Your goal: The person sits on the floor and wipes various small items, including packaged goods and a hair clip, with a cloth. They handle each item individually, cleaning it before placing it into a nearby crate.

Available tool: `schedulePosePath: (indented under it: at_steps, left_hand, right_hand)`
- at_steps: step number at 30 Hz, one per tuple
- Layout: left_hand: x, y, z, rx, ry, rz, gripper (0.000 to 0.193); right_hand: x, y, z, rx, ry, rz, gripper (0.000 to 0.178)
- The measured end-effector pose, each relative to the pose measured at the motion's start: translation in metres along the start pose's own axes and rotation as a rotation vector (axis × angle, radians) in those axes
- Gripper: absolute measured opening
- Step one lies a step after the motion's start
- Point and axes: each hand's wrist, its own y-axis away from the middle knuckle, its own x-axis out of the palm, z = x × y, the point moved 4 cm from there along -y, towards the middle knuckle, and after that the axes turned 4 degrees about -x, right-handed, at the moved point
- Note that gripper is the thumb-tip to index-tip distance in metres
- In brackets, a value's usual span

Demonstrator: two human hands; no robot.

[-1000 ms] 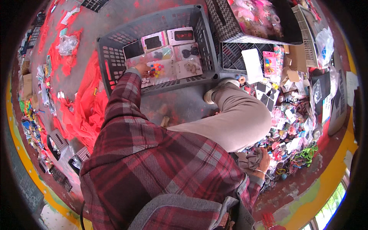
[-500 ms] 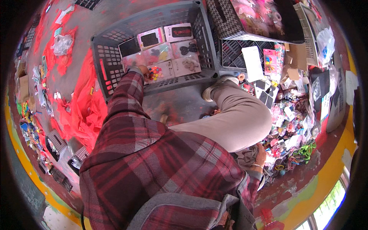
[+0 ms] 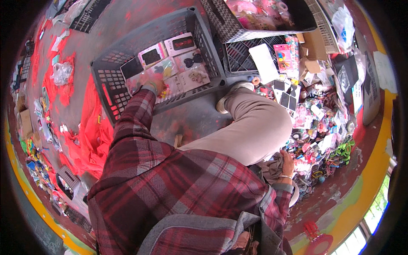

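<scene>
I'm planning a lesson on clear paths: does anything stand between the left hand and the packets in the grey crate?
Nothing visible does: the left hand is inside the crate, right at the packets.

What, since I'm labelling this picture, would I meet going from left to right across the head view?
Crumpled clear bag → left hand → dark bow-shaped piece → shoe → right hand → green looped bands.

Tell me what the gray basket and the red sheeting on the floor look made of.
Gray basket: probably molded plastic, matte, since its rigid walls have regular holes. Red sheeting: thin cloth or plastic film, loosely creased; I can't tell which.
</scene>
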Motion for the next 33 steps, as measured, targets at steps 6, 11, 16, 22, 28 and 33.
schedulePosePath:
  at_steps: [6,11,16,22,28,33]
  left_hand:
    - [0.005,-0.027,-0.027,0.223,-0.385,0.019,0.035]
    - [-0.001,-0.069,0.008,-0.277,0.423,-0.652,0.058]
    - [-0.006,-0.085,0.01,-0.379,0.469,-0.656,0.065]
    - [-0.027,-0.086,-0.005,-0.298,0.488,-0.592,0.069]
    - [-0.025,-0.09,-0.005,-0.233,0.512,-0.641,0.059]
    - [-0.048,-0.067,-0.009,-0.207,0.362,-0.597,0.059]
  right_hand:
    - [-0.006,0.012,-0.008,-0.057,0.166,0.002,0.037]
    - [-0.004,0.014,0.001,0.081,-0.042,-0.078,0.039]
    - [-0.004,0.01,0.007,0.034,-0.094,-0.059,0.031]
    - [0.004,0.018,-0.033,0.15,-0.165,-0.068,0.029]
    - [0.004,0.014,-0.039,-0.081,0.067,-0.076,0.024]
    - [-0.038,0.016,-0.026,0.236,-0.741,-0.367,0.023]
